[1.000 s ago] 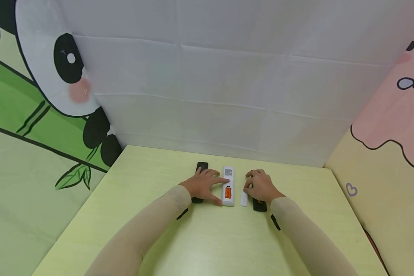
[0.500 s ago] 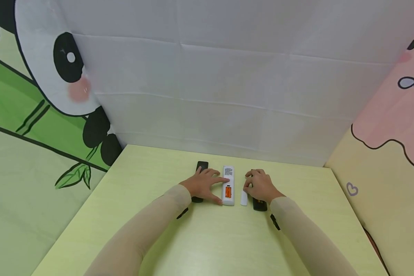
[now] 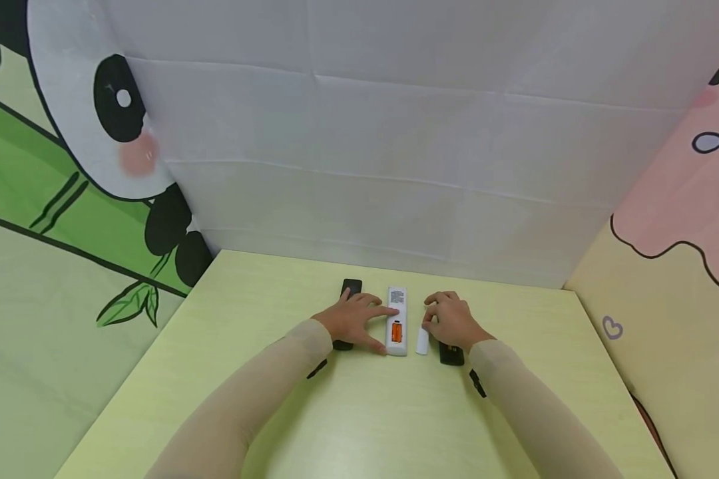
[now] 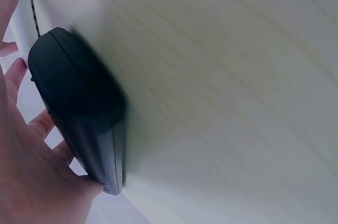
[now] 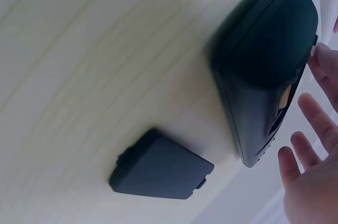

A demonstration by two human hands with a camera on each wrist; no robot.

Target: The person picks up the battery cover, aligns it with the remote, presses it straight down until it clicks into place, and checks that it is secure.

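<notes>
A white remote control (image 3: 398, 299) lies back up on the table, its battery compartment open and showing orange batteries (image 3: 397, 332). My left hand (image 3: 352, 320) reaches over a black remote (image 3: 351, 287), fingers spread; its index finger and thumb touch the white remote's left side. With thumb and fingers my right hand (image 3: 453, 321) pinches the upper end of a white battery cover (image 3: 422, 342), just right of the white remote. Below that hand lies a second black remote (image 3: 452, 354), partly hidden; in the right wrist view its compartment (image 5: 282, 100) is open.
A black battery cover (image 5: 163, 168) lies on the table beside the right black remote. A white cloth wall (image 3: 359, 166) rises behind the table (image 3: 335, 412), with printed panels left and right.
The white battery cover has shifted slightly left and away from me, its near end swinging a little left. My left hand and the remotes stay in place.
</notes>
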